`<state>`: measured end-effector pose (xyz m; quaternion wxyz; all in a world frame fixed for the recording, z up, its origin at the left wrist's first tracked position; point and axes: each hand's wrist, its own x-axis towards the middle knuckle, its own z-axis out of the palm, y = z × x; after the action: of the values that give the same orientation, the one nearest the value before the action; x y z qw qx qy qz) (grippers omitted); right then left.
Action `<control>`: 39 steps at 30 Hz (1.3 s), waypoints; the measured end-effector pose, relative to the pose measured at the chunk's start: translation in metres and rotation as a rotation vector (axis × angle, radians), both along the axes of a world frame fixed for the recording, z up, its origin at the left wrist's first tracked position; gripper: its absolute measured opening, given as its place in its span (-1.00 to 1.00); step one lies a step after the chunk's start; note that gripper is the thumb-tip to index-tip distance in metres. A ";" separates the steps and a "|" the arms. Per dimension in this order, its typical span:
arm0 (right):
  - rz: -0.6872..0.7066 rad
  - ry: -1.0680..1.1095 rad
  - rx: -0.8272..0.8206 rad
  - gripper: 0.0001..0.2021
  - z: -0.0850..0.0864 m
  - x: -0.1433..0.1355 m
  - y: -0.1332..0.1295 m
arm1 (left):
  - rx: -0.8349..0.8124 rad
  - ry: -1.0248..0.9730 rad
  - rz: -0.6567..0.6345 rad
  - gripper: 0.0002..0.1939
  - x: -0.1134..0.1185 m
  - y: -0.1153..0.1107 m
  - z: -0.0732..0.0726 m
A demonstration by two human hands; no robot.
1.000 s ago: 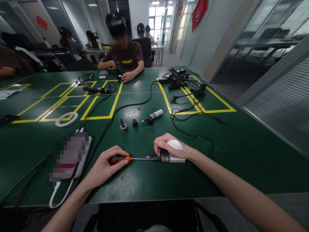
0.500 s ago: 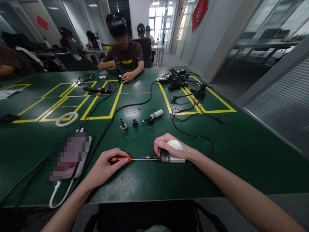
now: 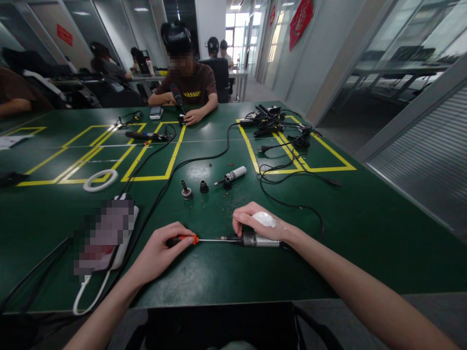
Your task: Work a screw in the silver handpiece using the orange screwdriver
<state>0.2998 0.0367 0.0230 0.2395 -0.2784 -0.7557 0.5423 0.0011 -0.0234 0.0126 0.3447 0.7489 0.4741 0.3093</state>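
Observation:
My left hand is closed around the black and orange handle of a screwdriver, which lies level just over the table. Its steel shaft points right and its tip meets the black end of a silver and black cylindrical tool body. My right hand, with a white patch on its back, curls over that body from behind, fingers bent at its black end. The exact contact of tip and body is too small to make out. Beyond the hands lie a second opened silver cylinder, a black collar and a round metal-based part.
Tiny screws lie scattered behind my hands. At left are a phone with a white cable and a white tape ring. Black cables and tools pile up at the right. Across the table a co-worker handles a tool.
The screwdriver handle has turned a little in my left hand, so its orange stripes show less. Both hands stay in about the same place.

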 end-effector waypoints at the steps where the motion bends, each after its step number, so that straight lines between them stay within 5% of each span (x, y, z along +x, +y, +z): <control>1: 0.003 0.001 0.000 -0.34 0.000 0.000 0.000 | 0.000 0.011 0.003 -0.79 0.000 0.000 0.000; 39: -0.010 0.018 -0.065 -0.27 -0.004 0.000 0.002 | -0.003 0.011 -0.011 -0.82 0.000 -0.001 -0.005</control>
<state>0.2995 0.0386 0.0186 0.2398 -0.2850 -0.7339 0.5680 0.0008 -0.0242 0.0074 0.3448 0.7526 0.4725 0.3026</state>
